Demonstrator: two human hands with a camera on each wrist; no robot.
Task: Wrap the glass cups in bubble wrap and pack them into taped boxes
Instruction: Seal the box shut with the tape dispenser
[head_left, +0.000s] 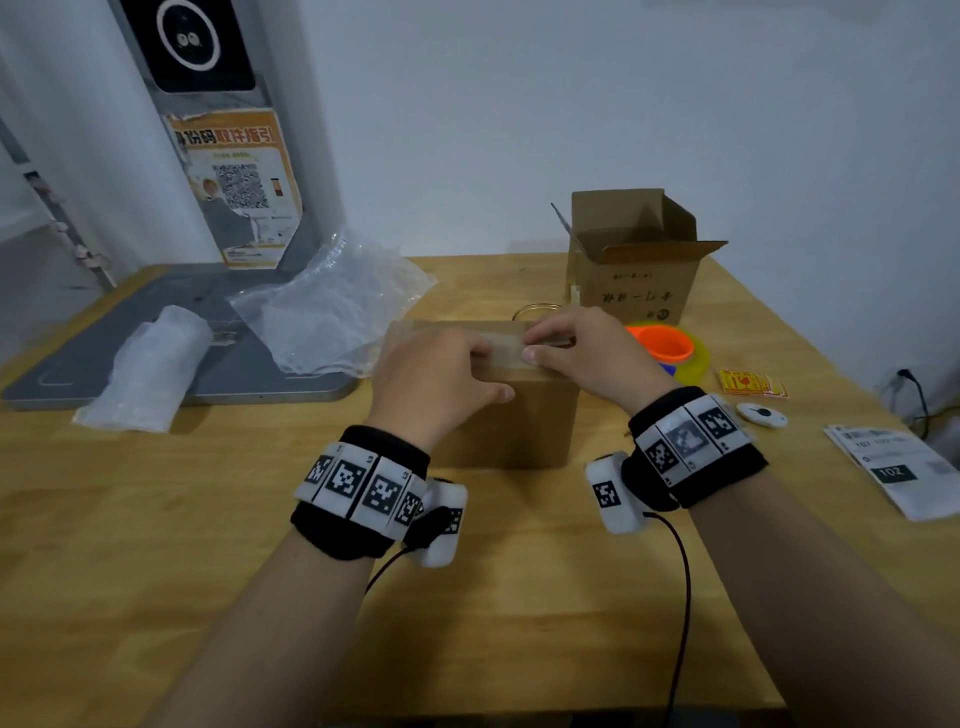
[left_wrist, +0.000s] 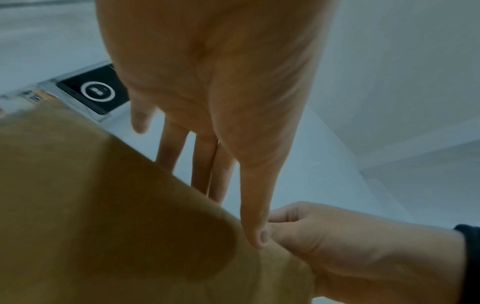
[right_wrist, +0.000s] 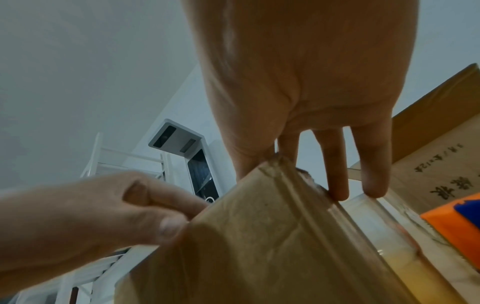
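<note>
A shut brown cardboard box (head_left: 519, 415) stands mid-table, with a clear tape strip (head_left: 506, 347) across its top. My left hand (head_left: 441, 374) lies flat on the top, fingers straight and thumb down the front face. In the left wrist view the left hand (left_wrist: 221, 82) reaches over the box (left_wrist: 103, 205). My right hand (head_left: 582, 348) pinches the tape at the top front edge between thumb and forefinger. In the right wrist view its other fingers (right_wrist: 335, 174) lie along the box (right_wrist: 259, 236). A glass cup's rim (head_left: 537, 310) shows behind the box.
An open cardboard box (head_left: 639, 280) stands at the back right, with an orange-cored tape roll (head_left: 670, 345) in front of it. A loose bubble wrap sheet (head_left: 332, 306) and a wrapped bundle (head_left: 150, 364) lie on a grey platform (head_left: 78, 374) at left. Stickers (head_left: 748, 383) and papers (head_left: 898, 467) lie right.
</note>
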